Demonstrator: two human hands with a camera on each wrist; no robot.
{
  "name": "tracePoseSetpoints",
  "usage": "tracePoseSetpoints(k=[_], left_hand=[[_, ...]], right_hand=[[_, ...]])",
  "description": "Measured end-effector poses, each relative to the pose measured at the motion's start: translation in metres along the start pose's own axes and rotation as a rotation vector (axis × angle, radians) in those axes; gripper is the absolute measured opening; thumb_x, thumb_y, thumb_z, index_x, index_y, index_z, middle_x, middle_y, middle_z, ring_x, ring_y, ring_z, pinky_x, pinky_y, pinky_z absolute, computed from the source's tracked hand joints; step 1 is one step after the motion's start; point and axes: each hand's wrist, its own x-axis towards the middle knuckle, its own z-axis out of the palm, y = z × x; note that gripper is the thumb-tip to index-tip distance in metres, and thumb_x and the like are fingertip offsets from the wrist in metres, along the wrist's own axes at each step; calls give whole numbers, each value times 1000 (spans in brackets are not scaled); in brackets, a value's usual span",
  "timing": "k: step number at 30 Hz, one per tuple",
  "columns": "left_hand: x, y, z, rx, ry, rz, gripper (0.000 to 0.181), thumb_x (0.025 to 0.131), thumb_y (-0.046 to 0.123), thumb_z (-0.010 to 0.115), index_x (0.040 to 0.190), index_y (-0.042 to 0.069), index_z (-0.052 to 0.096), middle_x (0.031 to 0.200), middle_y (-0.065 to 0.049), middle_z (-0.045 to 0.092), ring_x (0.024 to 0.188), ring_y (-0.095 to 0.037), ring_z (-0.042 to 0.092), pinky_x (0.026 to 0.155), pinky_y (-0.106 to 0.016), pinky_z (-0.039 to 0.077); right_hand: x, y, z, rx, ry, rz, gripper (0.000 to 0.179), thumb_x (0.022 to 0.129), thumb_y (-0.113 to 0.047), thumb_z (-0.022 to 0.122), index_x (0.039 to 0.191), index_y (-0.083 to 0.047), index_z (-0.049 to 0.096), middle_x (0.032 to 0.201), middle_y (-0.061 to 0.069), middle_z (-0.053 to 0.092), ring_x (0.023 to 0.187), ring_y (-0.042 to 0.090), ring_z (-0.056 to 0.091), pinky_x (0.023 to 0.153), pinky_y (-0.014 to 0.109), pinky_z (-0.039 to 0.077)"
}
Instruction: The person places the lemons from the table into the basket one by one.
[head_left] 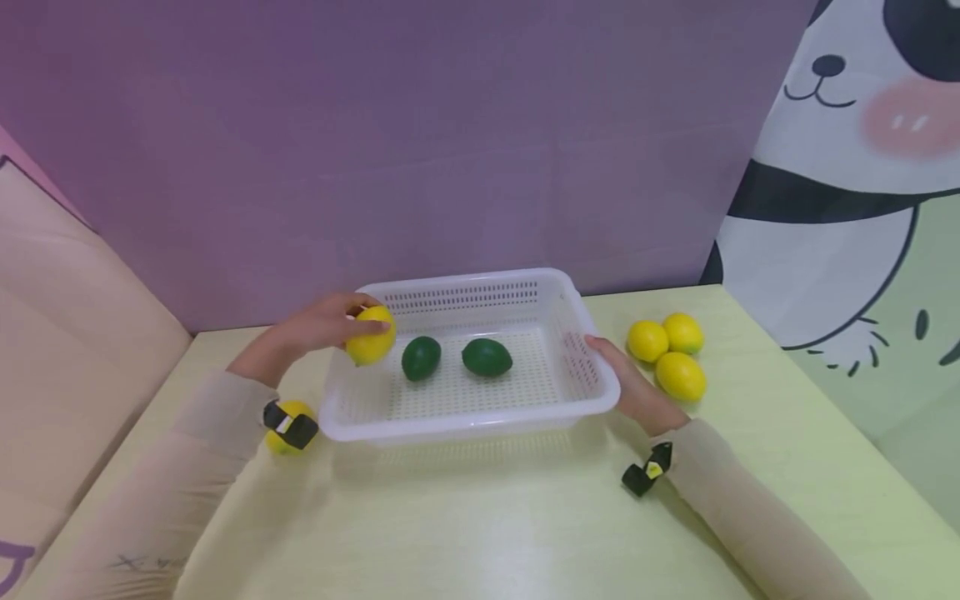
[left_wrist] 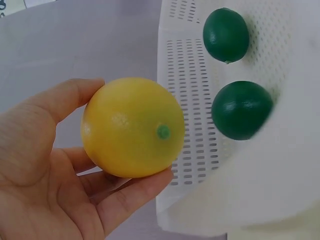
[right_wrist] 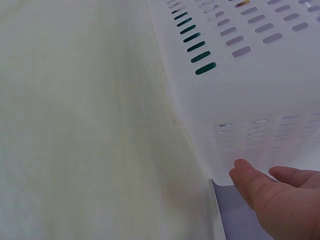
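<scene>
Held lemon (head_left: 369, 342): bright yellow, smooth, rounded, soft shine; small green nub at one end with a greenish flush round it
Lemon spot: at the basket's left end, overlapping that end wall in head view; exact height over the rim cannot tell
Left hand (head_left: 322, 323): fingers and thumb curled round the held lemon, gripping it
Right hand (head_left: 633, 383): fingers fairly straight, touching the basket's right end wall from outside; whether it bears weight, cannot tell
Basket (head_left: 465, 423): white plastic, rectangular, slotted walls, perforated floor
Basket contents: left green fruit (head_left: 422, 359) and right green fruit (head_left: 487, 357), both dark green, glossy, oval, apart from each other
Loose lemon, left (head_left: 300, 408): near the left sleeve, partly hidden by the black wrist camera (head_left: 294, 427)
Loose lemons, right (head_left: 681, 377): three, bunched close together, right of the basket
Tabletop (head_left: 465, 525): pale cream-yellow, faint sheen, shadow near the basket
Far wall (head_left: 450, 150): plain purple, faint creases
Right wall: cartoon panda (head_left: 817, 258), black and white with pink cheek, pale green around
Left side: beige panel (head_left: 67, 333), purple mark low down
</scene>
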Motion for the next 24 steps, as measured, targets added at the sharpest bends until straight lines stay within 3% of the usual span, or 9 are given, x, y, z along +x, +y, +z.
tracePoseSetpoints(k=[15,24], left_hand=[[7,-1,22,13,-63,-18,53,90,41,61,131,9,49,131,-15,48,110,-29,48,86,-39,50],[11,-8,35,-1,-91,-16,50,88,39,64,127,10,52,127,-13,51,107,-28,49,84,-38,50]], right_hand=[[0,-3,0,-8,-27,-11,59,103,-38,19,150,-5,3,118,1,53,106,22,53,91,39,48],[-1,-1,1,-2,-28,-13,61,102,-39,21,150,-4,5,116,0,54,104,19,53,91,35,48]])
